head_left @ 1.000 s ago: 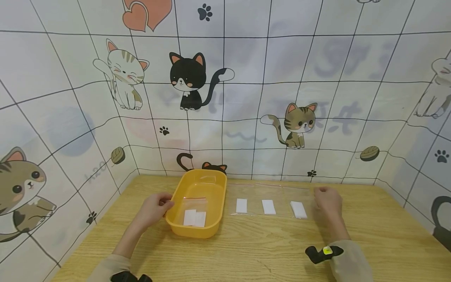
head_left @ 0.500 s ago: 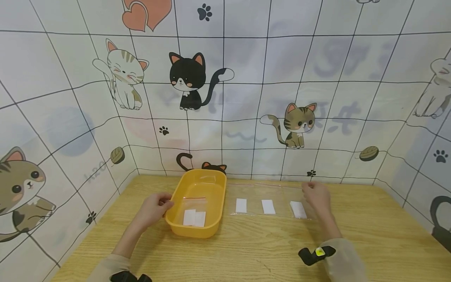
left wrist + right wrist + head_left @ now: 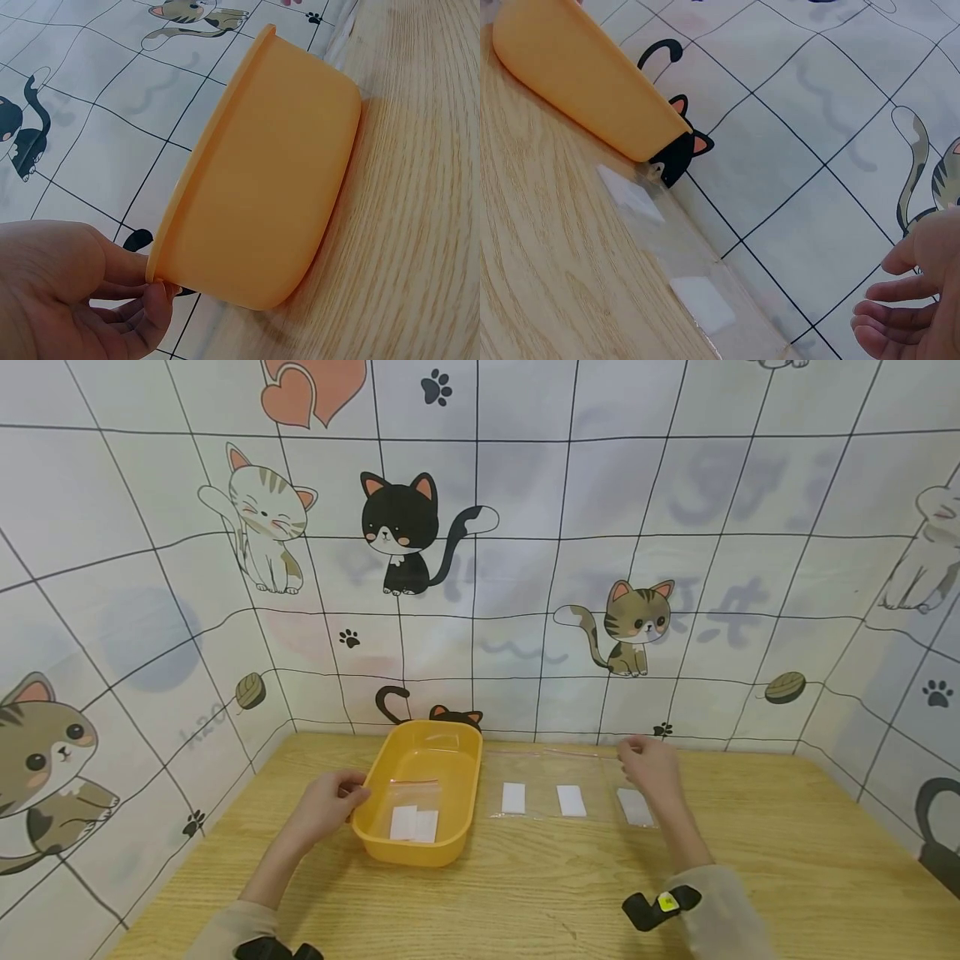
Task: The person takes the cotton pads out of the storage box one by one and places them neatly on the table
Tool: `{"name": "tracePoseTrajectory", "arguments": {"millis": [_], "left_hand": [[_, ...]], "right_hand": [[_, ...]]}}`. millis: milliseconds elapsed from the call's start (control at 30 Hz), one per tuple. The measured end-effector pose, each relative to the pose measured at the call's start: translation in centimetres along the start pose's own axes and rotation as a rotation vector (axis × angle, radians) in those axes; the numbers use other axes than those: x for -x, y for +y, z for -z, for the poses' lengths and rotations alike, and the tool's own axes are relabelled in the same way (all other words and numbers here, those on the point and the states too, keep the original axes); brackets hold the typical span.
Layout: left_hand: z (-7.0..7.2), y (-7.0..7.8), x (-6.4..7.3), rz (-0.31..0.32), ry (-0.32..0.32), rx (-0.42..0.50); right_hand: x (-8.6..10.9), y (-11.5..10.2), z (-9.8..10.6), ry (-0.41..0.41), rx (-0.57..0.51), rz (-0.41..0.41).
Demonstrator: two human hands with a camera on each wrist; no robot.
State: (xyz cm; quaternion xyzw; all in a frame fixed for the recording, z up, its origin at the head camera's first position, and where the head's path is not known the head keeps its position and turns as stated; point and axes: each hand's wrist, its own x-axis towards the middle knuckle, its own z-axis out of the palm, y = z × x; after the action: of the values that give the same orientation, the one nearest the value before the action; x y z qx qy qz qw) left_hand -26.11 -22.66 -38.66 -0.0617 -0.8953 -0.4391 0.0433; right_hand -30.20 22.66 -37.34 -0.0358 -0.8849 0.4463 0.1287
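My left hand (image 3: pixel 335 806) pinches the left rim of a yellow plastic basin (image 3: pixel 455 843). In the left wrist view, thumb and fingers (image 3: pixel 157 307) grip the basin's edge from both sides. Inside the basin lies a clear zip bag with white cards (image 3: pixel 403 823) in it. To its right, a row of flat clear zip bags rests on the table, each holding a white piece: a left card (image 3: pixel 513 797), a middle card (image 3: pixel 572 800) and a right card (image 3: pixel 634 807). My right hand (image 3: pixel 651 768) hovers over the right bag, fingers loosely bent, holding nothing in the right wrist view.
The wooden table (image 3: pixel 525 893) meets a cloth wall (image 3: pixel 517 568) printed with cats and grid lines just behind the basin and bags. Black wrist mounts (image 3: pixel 660 906) sit on both sleeves.
My right hand has moved left and slightly back, from beside the right bag to above it, and its fingers have loosened. The left hand, basin and bags have stayed in place.
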Motion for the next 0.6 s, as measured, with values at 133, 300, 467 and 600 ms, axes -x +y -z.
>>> {"name": "tracePoseTrajectory", "arguments": {"millis": [133, 300, 467, 600], "left_hand": [[0.0, -0.1, 0.0, 0.004, 0.000, -0.001], [0.0, -0.1, 0.0, 0.006, 0.004, -0.005], [0.0, 0.0, 0.0, 0.003, 0.005, 0.000], [0.0, 0.1, 0.1, 0.010, 0.003, 0.005]], "right_hand": [[0.3, -1.0, -0.4, -0.019, 0.011, 0.010], [0.5, -1.8, -0.9, -0.031, 0.012, 0.028], [0.8, -2.6, -1.4, -0.035, 0.011, 0.057], [1.1, -3.3, -1.8, -0.047, 0.010, 0.073]]}}
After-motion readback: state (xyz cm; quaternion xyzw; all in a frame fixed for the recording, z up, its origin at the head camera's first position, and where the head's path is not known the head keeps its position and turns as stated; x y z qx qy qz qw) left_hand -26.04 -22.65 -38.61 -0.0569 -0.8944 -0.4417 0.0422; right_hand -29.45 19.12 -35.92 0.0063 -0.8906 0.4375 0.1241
